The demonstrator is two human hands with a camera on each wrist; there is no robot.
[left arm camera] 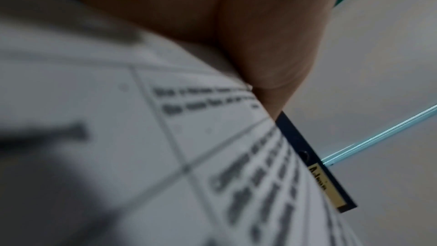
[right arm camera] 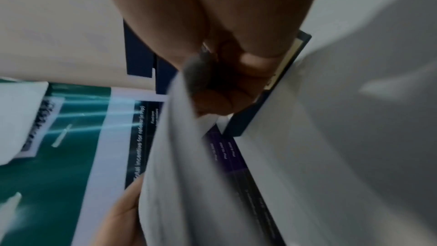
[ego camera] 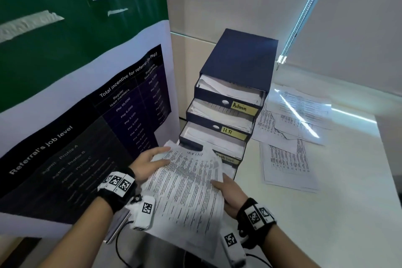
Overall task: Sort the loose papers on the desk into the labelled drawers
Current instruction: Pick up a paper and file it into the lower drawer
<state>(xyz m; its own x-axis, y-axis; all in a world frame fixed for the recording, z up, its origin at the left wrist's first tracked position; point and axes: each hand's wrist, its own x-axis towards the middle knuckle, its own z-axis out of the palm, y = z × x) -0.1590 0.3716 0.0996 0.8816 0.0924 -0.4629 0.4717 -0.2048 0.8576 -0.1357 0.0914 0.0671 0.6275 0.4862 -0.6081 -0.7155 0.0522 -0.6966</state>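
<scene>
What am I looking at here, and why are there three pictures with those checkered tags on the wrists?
There is no machine here: a person sorts papers, wearing cameras. The big picture comes from a camera on the head; the two blurry ones come from cameras strapped to each wrist, looking along the fingers. The tags sit on those wrist bands. On the desk stands a dark drawer box with its drawers pulled open, two labelled Admin and H.R; a third label is partly covered. Loose papers lie to its right. The left hand and right hand hold a sheaf of printed sheets in front of the drawers.
</scene>
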